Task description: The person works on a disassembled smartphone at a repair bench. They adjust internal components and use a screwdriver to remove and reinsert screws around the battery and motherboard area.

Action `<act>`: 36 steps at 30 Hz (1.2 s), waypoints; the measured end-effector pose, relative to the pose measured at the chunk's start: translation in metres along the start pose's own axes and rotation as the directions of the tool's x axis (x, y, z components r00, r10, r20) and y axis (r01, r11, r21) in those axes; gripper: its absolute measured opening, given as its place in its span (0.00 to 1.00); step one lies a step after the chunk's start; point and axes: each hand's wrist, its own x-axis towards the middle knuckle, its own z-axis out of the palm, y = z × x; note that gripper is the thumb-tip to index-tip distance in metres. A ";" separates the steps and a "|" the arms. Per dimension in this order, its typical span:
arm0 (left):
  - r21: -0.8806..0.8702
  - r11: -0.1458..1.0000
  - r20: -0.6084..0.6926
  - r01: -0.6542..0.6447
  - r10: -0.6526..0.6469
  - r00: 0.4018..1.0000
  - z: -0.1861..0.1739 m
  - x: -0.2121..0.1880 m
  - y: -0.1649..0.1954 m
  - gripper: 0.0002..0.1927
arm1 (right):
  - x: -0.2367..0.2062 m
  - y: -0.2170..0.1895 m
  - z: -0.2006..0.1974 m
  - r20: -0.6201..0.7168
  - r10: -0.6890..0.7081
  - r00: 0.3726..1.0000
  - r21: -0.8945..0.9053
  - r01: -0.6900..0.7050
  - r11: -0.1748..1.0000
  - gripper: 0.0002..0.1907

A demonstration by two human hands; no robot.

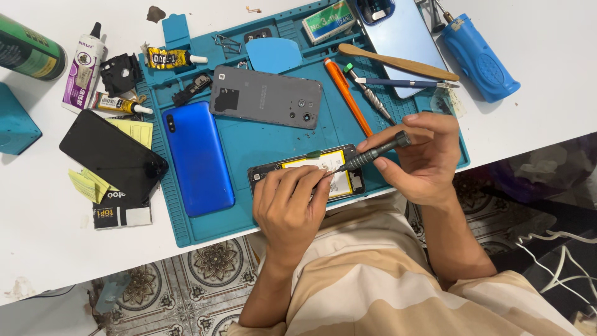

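An opened phone [303, 164] with a yellow-labelled battery lies at the near edge of the teal work mat [273, 140]. My left hand [289, 208] rests on the phone's near side and holds it down with the fingers. My right hand [423, 155] grips a dark grey screwdriver [373, 152] whose tip touches the phone's inside near the battery.
On the mat lie a blue phone [197, 157], a grey back cover [266, 97], an orange pen tool [347, 94], a wooden stick [398, 61] and a light blue phone [403, 38]. Left of the mat sit a black screen [113, 154], glue tubes [121, 104] and a green can [28, 48]. A blue cylinder tool [479, 56] lies at right.
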 end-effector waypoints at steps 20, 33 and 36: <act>0.023 1.000 0.006 -0.012 0.012 1.000 0.000 -0.001 0.001 0.09 | 0.000 0.003 0.000 -0.010 -0.024 1.000 -0.012 0.023 1.000 0.32; 0.003 1.000 0.003 -0.014 0.014 1.000 -0.001 -0.001 0.000 0.09 | -0.005 0.008 -0.001 -0.036 -0.018 0.999 0.013 0.018 1.000 0.24; 0.010 1.000 -0.008 -0.015 0.015 1.000 -0.001 -0.001 0.000 0.09 | -0.005 0.007 -0.001 -0.022 -0.008 1.000 0.011 0.009 1.000 0.24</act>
